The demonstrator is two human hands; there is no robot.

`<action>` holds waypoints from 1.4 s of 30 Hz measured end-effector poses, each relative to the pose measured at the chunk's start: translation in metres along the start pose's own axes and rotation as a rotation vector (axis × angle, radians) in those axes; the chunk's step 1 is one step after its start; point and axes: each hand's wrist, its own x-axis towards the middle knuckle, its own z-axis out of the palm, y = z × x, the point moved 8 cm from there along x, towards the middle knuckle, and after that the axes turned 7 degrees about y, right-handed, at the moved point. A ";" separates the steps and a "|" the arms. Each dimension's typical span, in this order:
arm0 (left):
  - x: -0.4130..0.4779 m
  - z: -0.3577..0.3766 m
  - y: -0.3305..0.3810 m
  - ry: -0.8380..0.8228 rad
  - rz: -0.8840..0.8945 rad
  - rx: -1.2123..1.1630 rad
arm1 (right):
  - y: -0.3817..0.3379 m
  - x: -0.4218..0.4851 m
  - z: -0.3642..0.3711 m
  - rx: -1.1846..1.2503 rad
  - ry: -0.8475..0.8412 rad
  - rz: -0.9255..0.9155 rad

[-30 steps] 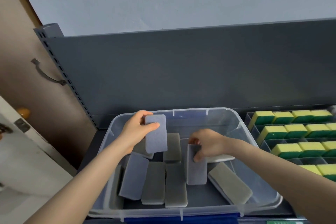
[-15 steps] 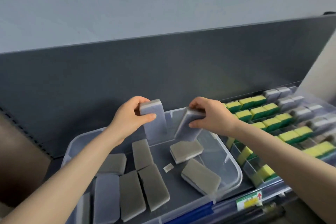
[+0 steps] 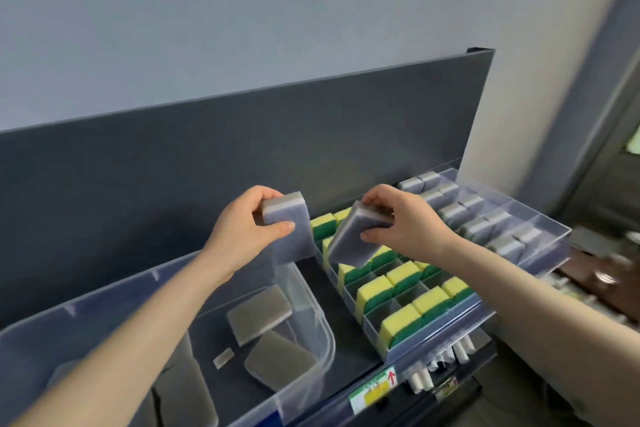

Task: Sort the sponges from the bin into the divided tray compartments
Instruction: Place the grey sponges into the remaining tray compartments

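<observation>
My left hand (image 3: 242, 232) grips a grey sponge (image 3: 291, 232) held upright above the far right corner of the clear bin (image 3: 311, 319). My right hand (image 3: 405, 225) holds a second grey sponge (image 3: 353, 243), tilted, over the left end of the divided tray (image 3: 433, 343). Yellow-and-green sponges (image 3: 405, 319) fill the tray's near and left compartments. Grey sponges (image 3: 478, 218) stand in its far right compartments. Several more grey sponges (image 3: 259, 315) lie flat on the bin's floor.
A dark grey back panel (image 3: 207, 166) rises behind the bin and tray. A price label (image 3: 374, 392) with a red arrow sits on the shelf's front edge. Blurred items lie on a lower shelf (image 3: 595, 270) at the right.
Both hands have lifted their sponges out of the bin and carried them right, toward the tray. The view has swung right, so the whole tray now shows.
</observation>
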 end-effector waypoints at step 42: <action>0.155 0.366 0.166 -0.029 0.139 -0.090 | 0.366 0.056 -0.214 -0.011 0.142 0.216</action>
